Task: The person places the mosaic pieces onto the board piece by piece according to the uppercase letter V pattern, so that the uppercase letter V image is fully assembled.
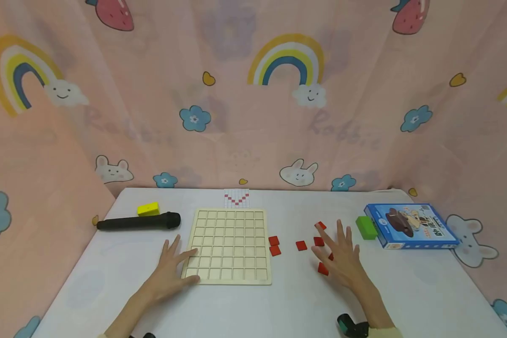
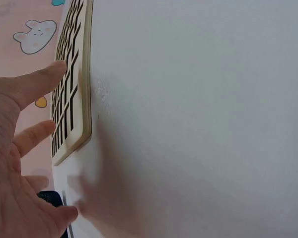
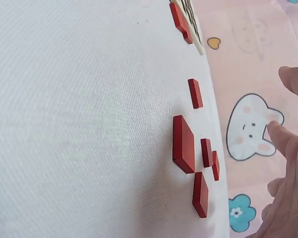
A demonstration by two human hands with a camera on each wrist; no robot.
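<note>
A pale wooden grid board [image 1: 226, 283] with square cells lies flat at the middle of the table. My left hand [image 1: 169, 270] is spread at its left side, thumb and index fingertips right at the rim. In the left wrist view the fingers [image 2: 39, 84] overlap the board's edge [image 2: 85, 99]. My right hand [image 1: 342, 258] hovers with fingers apart over several red square tiles [image 1: 323, 269] and holds nothing. In the right wrist view, red tiles [image 3: 184, 145] lie on the table below that hand. Two more red tiles [image 1: 275, 250] lie close to the board's right edge.
Behind the board stands a small pattern card [image 1: 236, 199] with red squares in a V. A black microphone [image 1: 139, 222] and a yellow block [image 1: 148, 209] lie at the left. To the right are a green block [image 1: 366, 227] and a blue box [image 1: 411, 226]. A printed curtain hangs behind.
</note>
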